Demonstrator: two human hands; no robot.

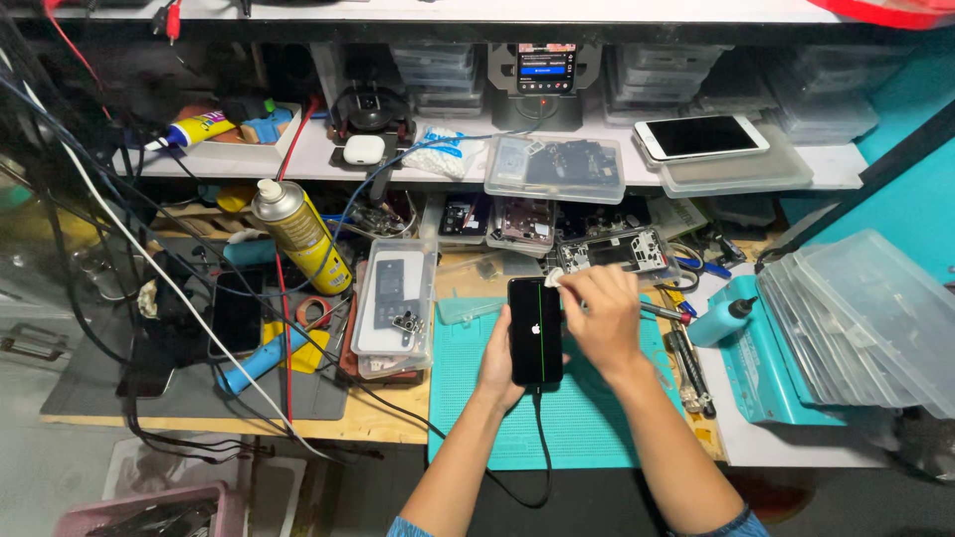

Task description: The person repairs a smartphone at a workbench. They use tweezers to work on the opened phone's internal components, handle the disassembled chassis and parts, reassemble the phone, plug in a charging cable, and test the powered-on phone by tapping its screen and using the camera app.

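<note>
My left hand point(497, 366) holds a black smartphone point(535, 331) upright over the teal work mat point(587, 418). The phone's screen is dark with a small pale logo and a thin green vertical line. A black cable runs from its lower end toward me. My right hand point(602, 316) rests at the phone's top right corner, pinching a small white wipe point(553, 278) against the glass.
A yellow spray can point(301, 235) and a clear parts box point(395, 303) stand to the left. A teal squeeze bottle point(718, 320) and stacked clear lids point(865, 323) lie to the right. Tools point(686, 363) lie beside the mat. The shelf behind holds a white phone point(700, 136) and trays.
</note>
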